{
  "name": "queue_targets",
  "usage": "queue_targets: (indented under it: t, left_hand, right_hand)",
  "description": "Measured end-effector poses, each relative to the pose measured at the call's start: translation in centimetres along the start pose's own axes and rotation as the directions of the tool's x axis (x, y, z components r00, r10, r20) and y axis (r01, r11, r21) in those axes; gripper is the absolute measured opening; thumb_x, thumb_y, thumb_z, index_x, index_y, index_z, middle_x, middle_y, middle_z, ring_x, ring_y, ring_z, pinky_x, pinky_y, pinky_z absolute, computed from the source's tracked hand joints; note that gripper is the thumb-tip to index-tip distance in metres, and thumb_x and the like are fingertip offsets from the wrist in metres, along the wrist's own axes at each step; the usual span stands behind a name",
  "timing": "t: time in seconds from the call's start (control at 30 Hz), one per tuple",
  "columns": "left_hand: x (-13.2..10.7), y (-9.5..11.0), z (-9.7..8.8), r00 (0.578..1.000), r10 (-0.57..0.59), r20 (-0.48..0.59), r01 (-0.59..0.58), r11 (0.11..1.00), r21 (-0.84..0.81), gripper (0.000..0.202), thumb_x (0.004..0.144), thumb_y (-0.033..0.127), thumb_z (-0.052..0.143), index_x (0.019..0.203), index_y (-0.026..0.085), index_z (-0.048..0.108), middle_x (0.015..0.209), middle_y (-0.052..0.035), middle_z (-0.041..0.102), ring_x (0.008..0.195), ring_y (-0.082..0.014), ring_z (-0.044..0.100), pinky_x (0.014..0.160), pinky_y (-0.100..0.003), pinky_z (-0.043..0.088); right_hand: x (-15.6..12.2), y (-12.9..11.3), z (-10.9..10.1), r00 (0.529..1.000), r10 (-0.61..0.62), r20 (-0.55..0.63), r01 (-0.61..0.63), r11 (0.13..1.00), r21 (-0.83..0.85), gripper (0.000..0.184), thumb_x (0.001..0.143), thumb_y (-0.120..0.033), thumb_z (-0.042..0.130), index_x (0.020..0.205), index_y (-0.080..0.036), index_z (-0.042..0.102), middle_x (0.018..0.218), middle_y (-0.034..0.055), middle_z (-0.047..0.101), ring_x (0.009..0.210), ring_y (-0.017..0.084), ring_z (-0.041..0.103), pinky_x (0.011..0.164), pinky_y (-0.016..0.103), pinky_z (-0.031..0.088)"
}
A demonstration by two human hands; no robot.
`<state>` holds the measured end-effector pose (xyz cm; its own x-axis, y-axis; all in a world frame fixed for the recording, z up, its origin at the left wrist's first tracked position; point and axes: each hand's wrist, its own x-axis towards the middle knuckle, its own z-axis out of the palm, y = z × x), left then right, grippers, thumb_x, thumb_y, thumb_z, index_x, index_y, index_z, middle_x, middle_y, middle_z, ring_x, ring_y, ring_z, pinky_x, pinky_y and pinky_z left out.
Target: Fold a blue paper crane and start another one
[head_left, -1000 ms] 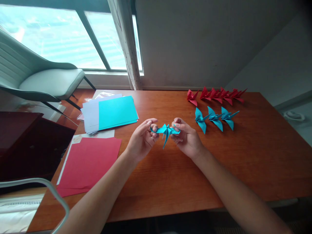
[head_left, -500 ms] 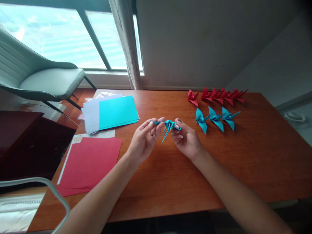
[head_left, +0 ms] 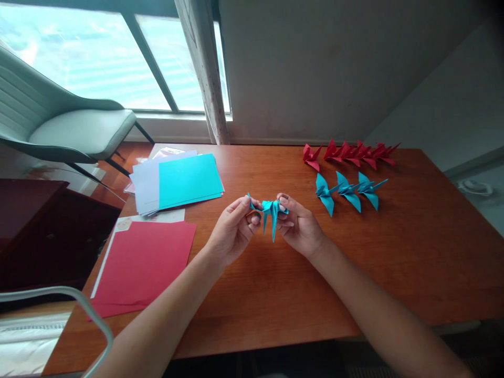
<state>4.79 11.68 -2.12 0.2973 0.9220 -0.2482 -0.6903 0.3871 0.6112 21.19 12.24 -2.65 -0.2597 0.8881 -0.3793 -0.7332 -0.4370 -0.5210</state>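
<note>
A blue paper crane is held up over the middle of the wooden table. My left hand pinches one of its wings between thumb and fingers. The other wing is gripped by my right hand, partly hidden behind the fingers. Two narrow points of the crane hang down between my hands. To the right stand three blue paper cranes in a row, and behind them is a row of several red paper cranes.
Blue paper sheets lie over pale sheets at the table's back left. Red sheets spread in front of them. The wooden table meets the wall at the back. A chair stands by the window.
The crane has turned in my hands, so its narrow points now hang straighter down. The wing in my left hand has bent upward at its tip.
</note>
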Motion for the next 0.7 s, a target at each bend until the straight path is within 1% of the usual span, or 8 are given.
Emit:
queue_targets:
  t: [0.1, 0.2, 0.27, 0.37, 0.43, 0.53, 0.63, 0.7]
  left_hand:
    - [-0.18, 0.38, 0.05, 0.999, -0.024, 0.048, 0.023, 0.999, 0.024, 0.027, 0.078, 0.033, 0.082, 0.072, 0.013, 0.064, 0.08, 0.0, 0.064, 0.058, -0.0043, 0.054, 0.056, -0.016, 0.049]
    - [-0.32, 0.61, 0.13, 0.995, -0.014, 0.101, 0.005, 0.996, 0.086, 0.03, 0.08, 0.031, 0.078, 0.065, 0.012, 0.06, 0.076, 0.0002, 0.059, 0.055, -0.0046, 0.05, 0.048, -0.016, 0.04]
    - [-0.34, 0.66, 0.18, 0.995, 0.002, 0.1, -0.017, 0.989, 0.144, 0.03, 0.081, 0.03, 0.076, 0.064, 0.012, 0.058, 0.073, 0.0004, 0.056, 0.053, -0.0044, 0.047, 0.044, -0.016, 0.033]
    - [-0.33, 0.63, 0.21, 0.996, 0.027, 0.081, -0.045, 0.974, 0.22, 0.031, 0.08, 0.027, 0.075, 0.061, 0.013, 0.056, 0.07, 0.0005, 0.054, 0.053, -0.005, 0.045, 0.044, -0.017, 0.028]
    - [-0.33, 0.62, 0.19, 0.995, 0.029, 0.099, -0.054, 0.964, 0.26, 0.031, 0.081, 0.027, 0.075, 0.06, 0.013, 0.055, 0.07, 0.0004, 0.053, 0.054, -0.005, 0.044, 0.046, -0.018, 0.027]
    - [-0.39, 0.64, 0.24, 0.99, 0.007, 0.141, -0.053, 0.946, 0.321, 0.033, 0.081, 0.028, 0.074, 0.058, 0.013, 0.055, 0.068, 0.0004, 0.053, 0.053, -0.0047, 0.041, 0.049, -0.019, 0.028]
    - [-0.44, 0.72, 0.35, 0.991, 0.0, 0.136, -0.048, 0.936, 0.35, 0.036, 0.079, 0.026, 0.075, 0.055, 0.013, 0.052, 0.065, 0.0005, 0.052, 0.053, -0.0051, 0.04, 0.049, -0.02, 0.027]
    - [-0.42, 0.76, 0.37, 0.992, -0.006, 0.126, -0.039, 0.936, 0.349, 0.036, 0.078, 0.027, 0.075, 0.054, 0.013, 0.052, 0.066, 0.0004, 0.052, 0.054, -0.0052, 0.04, 0.049, -0.02, 0.026]
  right_hand:
    - [-0.02, -0.03, 0.06, 1.0, 0.009, 0.011, -0.009, 1.0, -0.005, 0.026, 0.067, -0.018, 0.085, 0.083, -0.017, 0.064, 0.063, -0.0061, 0.056, 0.052, 0.003, 0.047, 0.037, 0.008, 0.032]
    - [-0.09, -0.11, 0.03, 1.0, 0.02, 0.018, -0.02, 1.0, -0.02, 0.025, 0.067, -0.017, 0.083, 0.085, -0.016, 0.065, 0.064, -0.0055, 0.057, 0.052, 0.003, 0.047, 0.037, 0.009, 0.032]
    - [-0.17, -0.17, 0.02, 1.0, 0.014, 0.012, -0.013, 0.999, -0.043, 0.025, 0.067, -0.015, 0.081, 0.086, -0.016, 0.065, 0.065, -0.0056, 0.057, 0.051, 0.004, 0.047, 0.038, 0.01, 0.032]
    - [-0.29, -0.18, 0.05, 1.0, -0.006, 0.005, 0.007, 0.995, -0.095, 0.024, 0.065, -0.013, 0.078, 0.085, -0.017, 0.065, 0.065, -0.0065, 0.054, 0.051, 0.003, 0.045, 0.039, 0.012, 0.031]
    - [-0.34, -0.14, 0.04, 1.0, -0.021, 0.017, 0.023, 0.99, -0.141, 0.022, 0.065, -0.013, 0.076, 0.084, -0.017, 0.065, 0.066, -0.0066, 0.052, 0.051, 0.004, 0.042, 0.04, 0.013, 0.031]
    - [-0.33, -0.08, -0.1, 0.996, -0.047, 0.07, 0.06, 0.977, -0.204, 0.02, 0.063, -0.012, 0.072, 0.081, -0.018, 0.064, 0.063, -0.0072, 0.048, 0.049, 0.004, 0.036, 0.04, 0.015, 0.028]
    - [-0.28, -0.11, -0.31, 0.989, -0.067, 0.13, 0.096, 0.968, -0.23, 0.02, 0.062, -0.01, 0.068, 0.08, -0.019, 0.064, 0.06, -0.0082, 0.044, 0.047, 0.004, 0.032, 0.04, 0.017, 0.024]
    - [-0.25, -0.2, -0.4, 0.988, -0.066, 0.143, 0.1, 0.964, -0.245, 0.02, 0.062, -0.01, 0.067, 0.08, -0.018, 0.063, 0.059, -0.0087, 0.042, 0.045, 0.004, 0.03, 0.04, 0.018, 0.022]
